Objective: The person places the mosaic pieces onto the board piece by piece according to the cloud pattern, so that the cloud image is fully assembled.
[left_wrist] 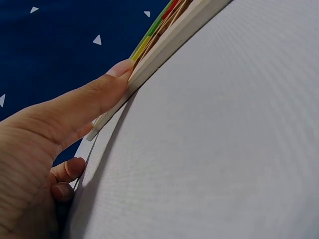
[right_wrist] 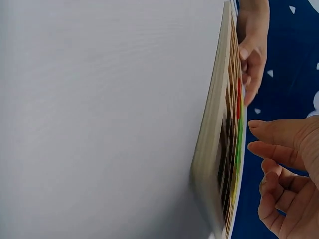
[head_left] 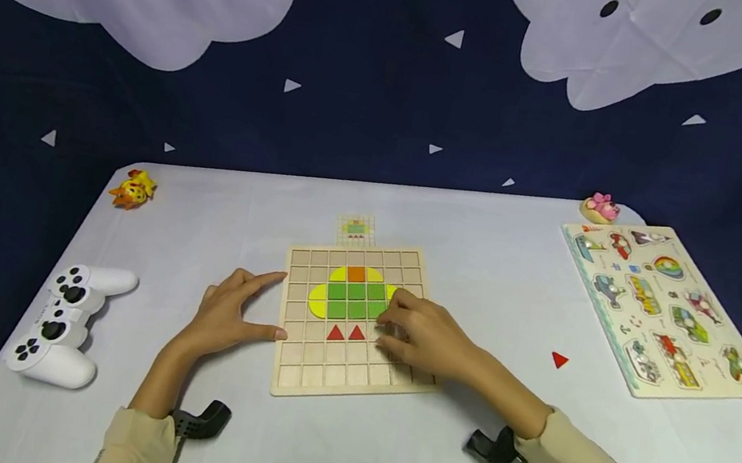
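Observation:
A wooden grid board lies on the table with a flat pattern of pieces on it. Green squares fill the middle, below an orange square, with curved yellow pieces around them. Two red triangles sit beneath the green. My left hand touches the board's left edge with extended thumb and index finger. Over the board's right part is my right hand, beside a yellow piece it partly covers. In the right wrist view its thumb and index fingertips are slightly apart, with nothing visible between them.
A small pattern card lies behind the board. To the right are a loose red triangle and a picture puzzle. A white game controller lies left. Small toys stand at the back corners: yellow-orange, pink.

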`<state>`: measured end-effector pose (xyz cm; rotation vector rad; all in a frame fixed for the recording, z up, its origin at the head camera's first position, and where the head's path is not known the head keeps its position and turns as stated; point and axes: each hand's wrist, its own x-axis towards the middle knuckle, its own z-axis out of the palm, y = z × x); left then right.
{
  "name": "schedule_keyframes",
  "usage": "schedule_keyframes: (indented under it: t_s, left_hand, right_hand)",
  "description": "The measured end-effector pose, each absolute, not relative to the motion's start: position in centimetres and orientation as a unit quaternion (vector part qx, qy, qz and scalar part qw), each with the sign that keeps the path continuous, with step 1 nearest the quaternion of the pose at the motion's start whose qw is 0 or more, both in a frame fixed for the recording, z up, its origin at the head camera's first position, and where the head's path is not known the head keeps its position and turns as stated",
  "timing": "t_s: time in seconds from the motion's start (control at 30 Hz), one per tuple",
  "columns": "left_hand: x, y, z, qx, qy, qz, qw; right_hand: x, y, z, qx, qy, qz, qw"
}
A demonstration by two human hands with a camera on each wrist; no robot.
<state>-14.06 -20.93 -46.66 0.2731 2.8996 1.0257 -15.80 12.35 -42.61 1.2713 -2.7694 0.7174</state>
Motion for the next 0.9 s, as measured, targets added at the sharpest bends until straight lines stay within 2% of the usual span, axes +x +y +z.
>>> schedule_keyframes:
  t_s: [0.23,0.5,0.9]
  left_hand:
    - [-14.1,-21.1,-46.7,0.093,0.939,0.331,0.023]
    - [-14.1,-20.9,-46.8,0.096,0.939,0.329,0.025]
    - [-14.1,-20.9,-46.7,0.095,0.941,0.323,0.024]
  right_hand:
    - [-14.7,17.3,-42.6,0.360,-0.907,0.218,0.021]
    - [-13.2,23.7,-42.8,0.311,-0.928,0.195,0.070]
    - [-11.7,30.3,-42.9,0.274,-0.945,0.156,0.083]
